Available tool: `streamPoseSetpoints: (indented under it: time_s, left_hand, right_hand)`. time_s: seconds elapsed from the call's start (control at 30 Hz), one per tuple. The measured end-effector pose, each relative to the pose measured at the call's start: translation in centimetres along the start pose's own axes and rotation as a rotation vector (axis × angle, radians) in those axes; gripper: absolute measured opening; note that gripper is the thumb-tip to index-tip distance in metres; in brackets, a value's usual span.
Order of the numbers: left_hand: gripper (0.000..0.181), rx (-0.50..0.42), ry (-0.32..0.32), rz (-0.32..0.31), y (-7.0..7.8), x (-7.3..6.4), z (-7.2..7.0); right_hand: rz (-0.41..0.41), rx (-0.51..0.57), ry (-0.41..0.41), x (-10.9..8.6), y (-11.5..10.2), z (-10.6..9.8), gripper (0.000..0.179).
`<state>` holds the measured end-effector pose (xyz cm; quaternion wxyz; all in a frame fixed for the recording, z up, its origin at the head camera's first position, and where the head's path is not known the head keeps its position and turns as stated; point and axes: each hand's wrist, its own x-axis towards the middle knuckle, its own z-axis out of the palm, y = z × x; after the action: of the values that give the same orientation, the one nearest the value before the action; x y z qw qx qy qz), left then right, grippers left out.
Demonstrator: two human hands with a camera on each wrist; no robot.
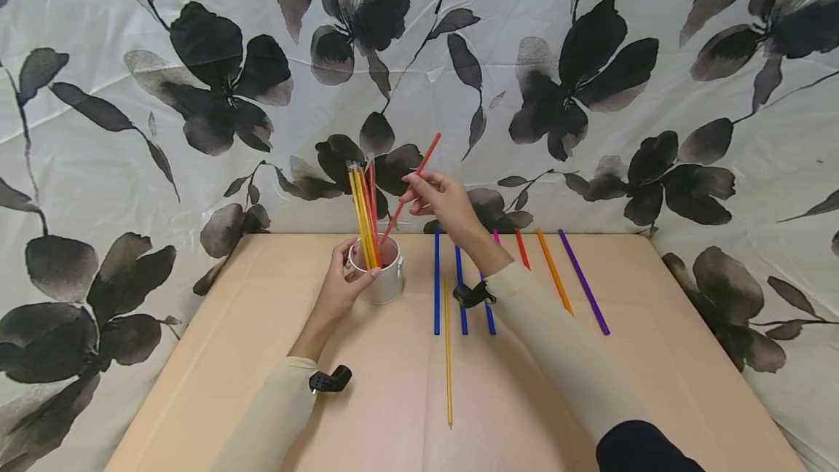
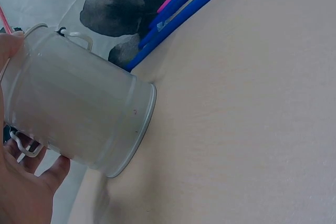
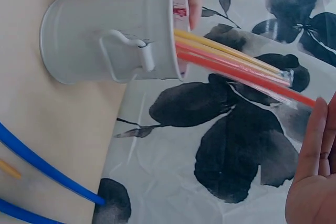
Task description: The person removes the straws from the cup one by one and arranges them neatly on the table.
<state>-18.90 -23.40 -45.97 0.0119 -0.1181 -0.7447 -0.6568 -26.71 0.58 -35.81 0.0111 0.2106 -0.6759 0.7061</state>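
Note:
My left hand (image 1: 344, 284) grips a small white metal pail (image 1: 385, 284) at its rim and side, and the pail stands on the table. Yellow pencils (image 1: 363, 217) and red sticks (image 1: 373, 195) lean together inside, against the left of the rim. Above the pail's right side, my right hand (image 1: 440, 202) pinches a thin red stick (image 1: 429, 151) between thumb and fingers. That stick slants, its lower end at the pail's mouth. In the left wrist view the pail's side (image 2: 79, 93) and its small looped handle fill much of the picture; its contents are mostly hidden there.
Right of the pail lie several blue sticks (image 1: 437, 290), a yellow pencil (image 1: 448, 363), and red (image 1: 522, 248), orange (image 1: 555, 272) and purple (image 1: 585, 282) sticks. The right forearm passes over some. A floral cloth (image 1: 419, 79) hangs behind the table (image 1: 367, 399).

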Motion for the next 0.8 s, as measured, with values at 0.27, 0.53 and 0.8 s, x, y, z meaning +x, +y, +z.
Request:
streamPoseSetpoints:
  time_s: [0.27,0.53,0.8]
  left_hand:
    - [0.081,0.009,0.007,0.008,-0.5,0.1,0.0]
    - [0.081,0.002,-0.011,0.011,0.2,-0.4,-0.3]
    - [0.079,0.004,-0.018,0.0,0.6,-0.7,-0.7]
  right_hand:
    - [-0.003,0.0,-0.016,-0.7,-0.7,-0.8,0.046]
    - [-0.054,0.072,-0.104,-1.7,-0.8,-1.3,0.059]
    - [-0.085,0.073,-0.35,-2.7,-1.5,-1.8,0.064]
